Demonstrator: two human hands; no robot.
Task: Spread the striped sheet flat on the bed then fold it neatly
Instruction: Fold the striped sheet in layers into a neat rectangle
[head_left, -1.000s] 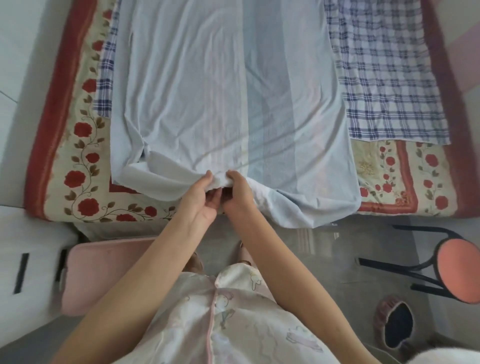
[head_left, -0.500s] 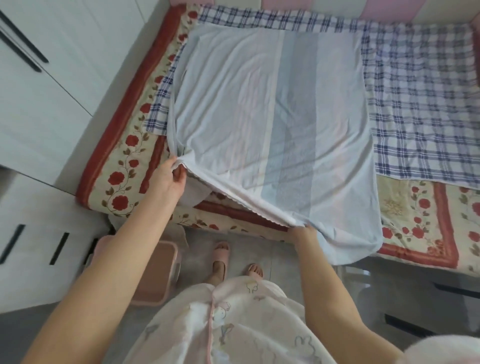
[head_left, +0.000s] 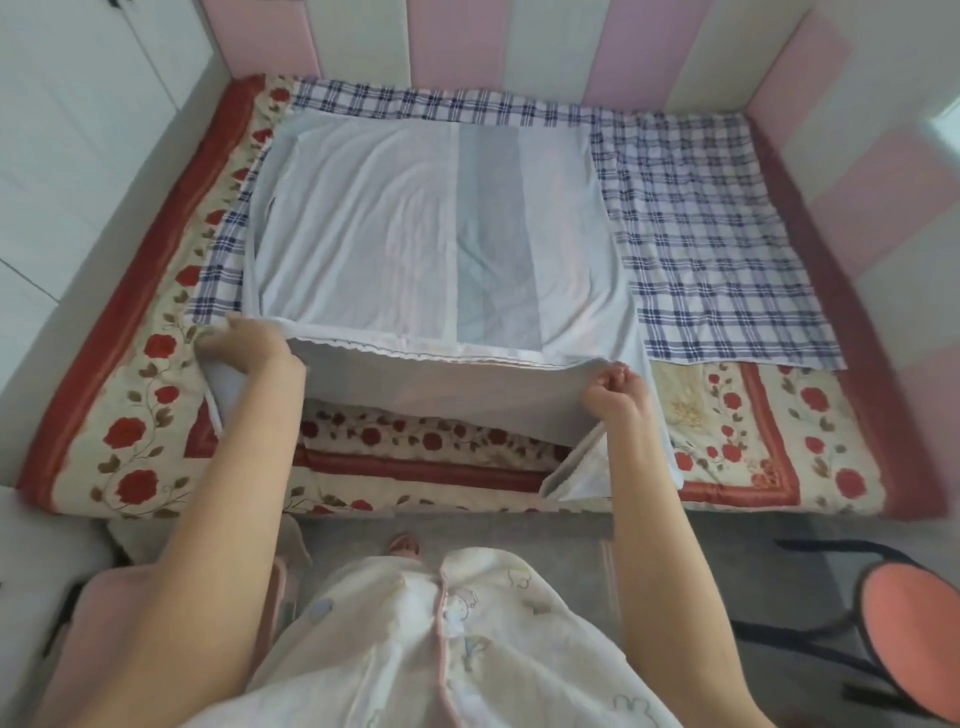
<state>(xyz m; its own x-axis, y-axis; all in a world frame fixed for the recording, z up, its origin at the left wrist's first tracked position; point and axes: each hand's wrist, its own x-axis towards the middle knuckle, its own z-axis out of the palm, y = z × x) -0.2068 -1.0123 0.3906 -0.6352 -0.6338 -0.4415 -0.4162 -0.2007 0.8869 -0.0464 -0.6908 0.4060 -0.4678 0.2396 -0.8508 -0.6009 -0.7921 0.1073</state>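
Note:
The striped sheet (head_left: 395, 234), pale blue with a grey-blue band down its middle, lies on the left half of the bed (head_left: 753, 447). Its near edge is lifted off the floral quilt and stretched taut between my hands. My left hand (head_left: 249, 345) grips the near left corner, fingers curled over the cloth. My right hand (head_left: 613, 389) pinches the near right corner, and a loose flap of the sheet hangs below it. The far part of the sheet rests flat with a few creases.
A blue checked cloth (head_left: 717, 249) lies under and to the right of the sheet. Padded pink and white panels (head_left: 623, 47) wall the bed. A round orange stool (head_left: 914, 618) stands on the floor at right, a pink bin (head_left: 119, 623) at lower left.
My hands, together at the sheet's near edge a second ago, have spread apart to its corners and lifted the edge off the quilt. The view has tilted up toward the headboard.

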